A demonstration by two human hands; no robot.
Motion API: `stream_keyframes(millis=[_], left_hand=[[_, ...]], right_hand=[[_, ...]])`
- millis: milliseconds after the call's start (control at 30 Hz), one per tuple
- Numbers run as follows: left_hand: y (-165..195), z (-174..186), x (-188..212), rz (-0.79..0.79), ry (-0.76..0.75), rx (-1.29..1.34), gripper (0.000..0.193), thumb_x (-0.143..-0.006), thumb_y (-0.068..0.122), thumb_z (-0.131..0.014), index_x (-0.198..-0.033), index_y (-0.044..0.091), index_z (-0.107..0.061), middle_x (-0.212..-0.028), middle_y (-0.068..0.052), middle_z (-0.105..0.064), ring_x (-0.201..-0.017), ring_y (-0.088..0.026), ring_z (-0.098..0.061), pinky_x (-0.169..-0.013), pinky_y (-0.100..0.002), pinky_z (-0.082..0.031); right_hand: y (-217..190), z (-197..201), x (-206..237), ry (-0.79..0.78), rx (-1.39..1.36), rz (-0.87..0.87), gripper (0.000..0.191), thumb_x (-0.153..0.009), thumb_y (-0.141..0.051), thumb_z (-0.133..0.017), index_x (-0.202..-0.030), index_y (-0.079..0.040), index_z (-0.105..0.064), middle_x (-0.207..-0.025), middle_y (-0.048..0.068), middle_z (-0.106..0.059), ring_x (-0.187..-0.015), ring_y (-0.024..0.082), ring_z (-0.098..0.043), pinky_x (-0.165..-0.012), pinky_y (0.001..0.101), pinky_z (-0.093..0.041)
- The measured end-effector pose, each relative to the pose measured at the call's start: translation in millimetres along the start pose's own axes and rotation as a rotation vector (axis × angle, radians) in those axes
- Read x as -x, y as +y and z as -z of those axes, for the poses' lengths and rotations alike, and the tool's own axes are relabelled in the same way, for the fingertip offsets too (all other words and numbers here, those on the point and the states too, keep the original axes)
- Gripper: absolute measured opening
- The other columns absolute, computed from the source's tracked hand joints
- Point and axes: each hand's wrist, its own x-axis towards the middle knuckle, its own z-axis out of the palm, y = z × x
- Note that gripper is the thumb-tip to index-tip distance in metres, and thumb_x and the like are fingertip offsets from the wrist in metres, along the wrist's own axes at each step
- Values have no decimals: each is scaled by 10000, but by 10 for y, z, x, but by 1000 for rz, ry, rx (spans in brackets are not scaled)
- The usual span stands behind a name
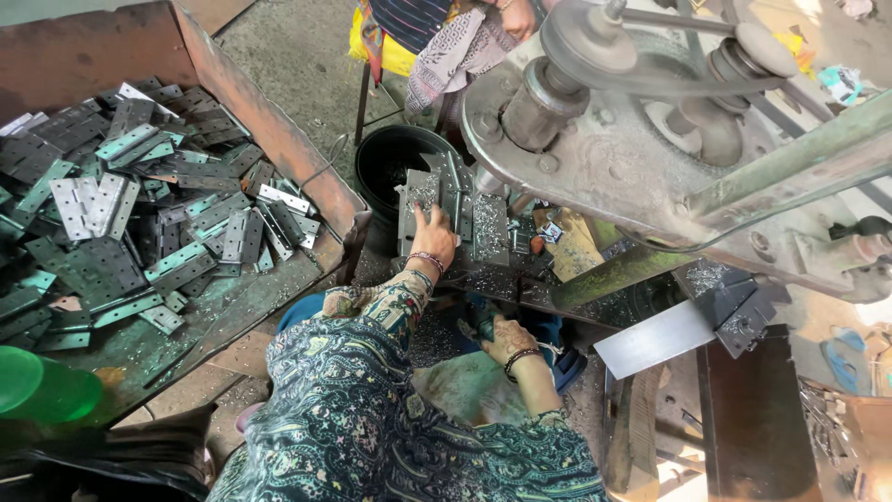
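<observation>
Steel shavings cover the machine bed (492, 279) where both hands work. The left hand (433, 240) lies flat against a grey metal plate (418, 200) standing upright at the left edge of the bed — fingers spread over the plate face rather than closed around it, wrist ringed by a beaded bracelet. The right hand (509, 340) rests lower, at the near edge of the bed, fingers curled downward over a dark object; whether it grips that object cannot be told from this view. Both forearms wear patterned green sleeves (372, 409). Directly beyond the plate stands a black bucket (400, 163) on the floor. A rusty metal tray (279, 139) occupies the left side, filled with a heap of grey hinge plates (139, 214) — most piled toward its far left corner. A green plastic bottle (42, 390) lies at the near left corner of the tray. Overhead, the press frame with belt pulley (595, 46) spans the right side. Another person in patterned cloth (446, 46) sits beyond the machine.
</observation>
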Motion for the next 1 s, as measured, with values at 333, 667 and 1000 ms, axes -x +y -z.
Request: stream_keyframes(millis=[333,667,1000], left_hand=[[212,-295,584,-251,-37,-54,337,-945,290,-579,-1206,141,-732,-1430,-164,-563,-1456,-422,-306,-1138,-710,-221],[20,-365,698,-321,435,110,252,-854,178,-616,-1024,60,-760,-1255,-125,-656,-1280,-349,-481,-1103,-606,-352],[-213,149,834,-350,699,580,343,-676,-14,-637,-1006,8,-726,-1169,-106,-699,-1136,-339,-607,-1003,-464,-470]], right_hand=[[-18,24,-53,7,-95,-30,474,-847,-412,-746,-1169,-70,-681,-1195,181,-713,-1128,361,-688,-975,444,-564],[-70,103,96,233,-272,-12,583,-888,-385,-732,-1348,-77,-550,-1308,186,-618,-1208,370,-616,-1000,464,-528],[-427,389,-159,779,-526,254,458,-891,-201,-718,-1324,-156,-574,-1382,114,-583,-1248,329,-587,-1050,424,-492]])
